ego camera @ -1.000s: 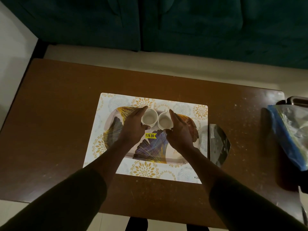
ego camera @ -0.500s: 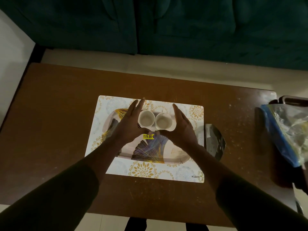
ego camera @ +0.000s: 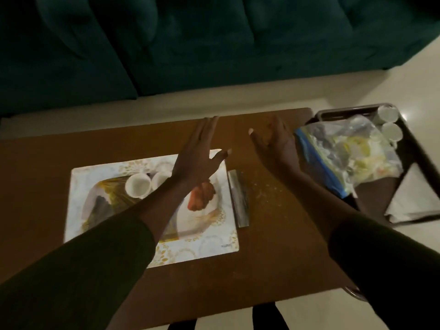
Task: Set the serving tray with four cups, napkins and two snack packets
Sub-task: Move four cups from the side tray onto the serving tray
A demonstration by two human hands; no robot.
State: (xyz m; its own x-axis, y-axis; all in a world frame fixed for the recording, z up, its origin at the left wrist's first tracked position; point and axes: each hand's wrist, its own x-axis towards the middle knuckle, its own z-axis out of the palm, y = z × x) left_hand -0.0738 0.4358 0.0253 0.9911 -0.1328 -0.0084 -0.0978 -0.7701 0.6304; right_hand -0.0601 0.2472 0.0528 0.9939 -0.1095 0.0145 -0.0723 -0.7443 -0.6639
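Cups [ego camera: 390,131] look small, stiff, light and breakable, so we would pinch each by its rim or wall. We count 2 cups on the tray [ego camera: 204,217] at left centre, 2 more at upper right beside 1 bag [ego camera: 345,151]. Our left hand [ego camera: 197,160] and right hand [ego camera: 273,144] hover spread wide, holding nothing. 1 packet [ego camera: 238,198] lies just right of the mat [ego camera: 147,258].

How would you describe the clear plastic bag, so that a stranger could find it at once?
Start at the brown table and go to its right end, where a dark metal tray stands. The clear plastic bag lies across this tray, next to two white cups. Unlike anything near it, it is crumpled and see-through, with a blue strip along its edge.
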